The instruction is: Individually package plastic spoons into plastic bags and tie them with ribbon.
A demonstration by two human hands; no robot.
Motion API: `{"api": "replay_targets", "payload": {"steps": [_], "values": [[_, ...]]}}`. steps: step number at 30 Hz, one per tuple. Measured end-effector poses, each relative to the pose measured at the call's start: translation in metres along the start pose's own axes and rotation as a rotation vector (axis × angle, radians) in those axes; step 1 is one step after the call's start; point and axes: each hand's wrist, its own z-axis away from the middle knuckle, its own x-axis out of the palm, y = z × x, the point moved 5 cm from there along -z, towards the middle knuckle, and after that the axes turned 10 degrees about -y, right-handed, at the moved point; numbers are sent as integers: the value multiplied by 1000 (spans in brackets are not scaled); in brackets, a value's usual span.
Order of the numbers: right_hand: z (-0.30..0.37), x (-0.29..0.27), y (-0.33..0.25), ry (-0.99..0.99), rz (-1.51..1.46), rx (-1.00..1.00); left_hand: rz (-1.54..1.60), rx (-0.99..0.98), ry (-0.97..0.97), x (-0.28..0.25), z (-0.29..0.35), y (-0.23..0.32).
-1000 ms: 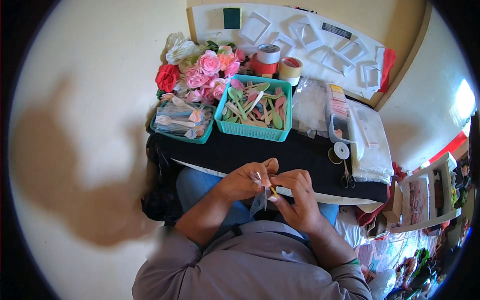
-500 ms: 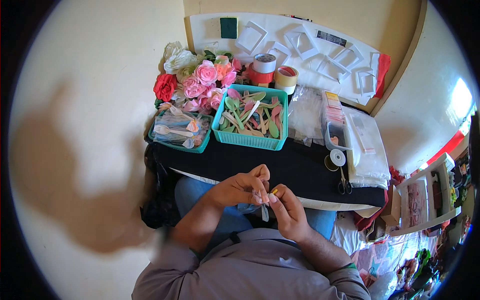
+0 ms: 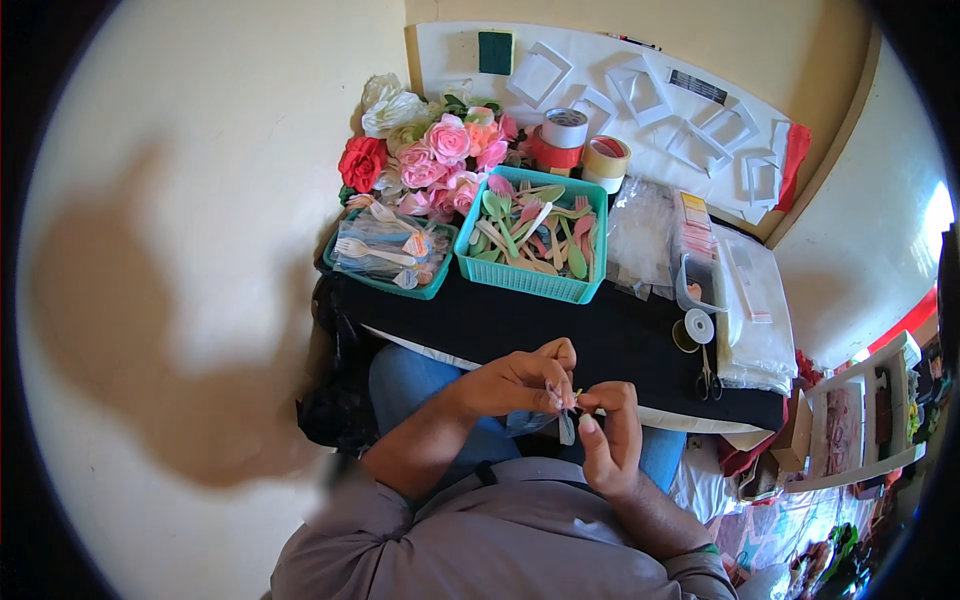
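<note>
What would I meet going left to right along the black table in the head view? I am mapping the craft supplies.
Dark green tray of wrapped cutlery → teal basket of coloured plastic spoons and forks → clear plastic bags → small clear box → scissors → stack of clear packets.

A home craft corner
Baskets of plastic cutlery [image 3: 532,240], fabric flowers [image 3: 430,160], tape rolls [image 3: 585,150] and scissors [image 3: 708,375] are crowding a black counter [image 3: 520,325] that is standing against a cream wall [image 3: 200,150].
</note>
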Motion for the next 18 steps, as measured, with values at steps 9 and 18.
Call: {"api": "replay_targets", "payload": {"steps": [9, 18], "values": [[8, 5, -7, 137, 403, -236, 140, 40, -67, 13, -2, -12], [6, 6, 0, 54, 120, -56, 116, -21, -99, 13, -3, -13]]}}
